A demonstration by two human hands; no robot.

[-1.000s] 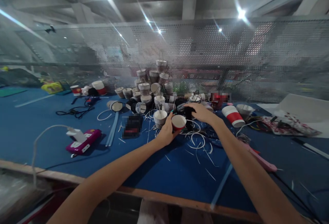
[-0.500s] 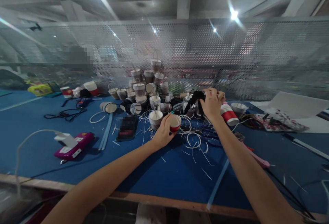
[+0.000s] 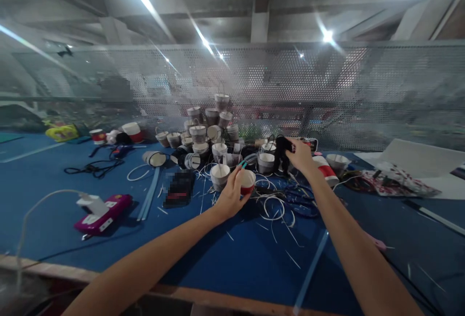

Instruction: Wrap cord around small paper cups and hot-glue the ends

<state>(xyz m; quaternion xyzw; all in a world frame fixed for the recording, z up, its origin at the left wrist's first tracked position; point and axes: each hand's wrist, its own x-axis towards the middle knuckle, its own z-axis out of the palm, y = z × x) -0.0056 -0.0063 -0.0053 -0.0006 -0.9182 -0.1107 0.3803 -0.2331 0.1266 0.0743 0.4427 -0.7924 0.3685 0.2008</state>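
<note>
My left hand is wrapped round a small red and white cup, its pale opening facing up. Touching or very near those fingers stands a white cup with a thin stem. Farther back on the right, my right hand grips a dark fuzzy bundle, which hangs down to the left of the fingers. Just left of the bundle is another pale cup. A red and white container lies beside my right wrist, partly covered by it.
Many pale cups are piled at the back centre against a perforated screen. White cord scraps litter the blue table. A purple power strip sits left, a plastic bag right.
My right hand has shifted slightly down with the dark bundle, which now hangs more upright. The left hand stays on the cup. The head view has tilted up a little.
</note>
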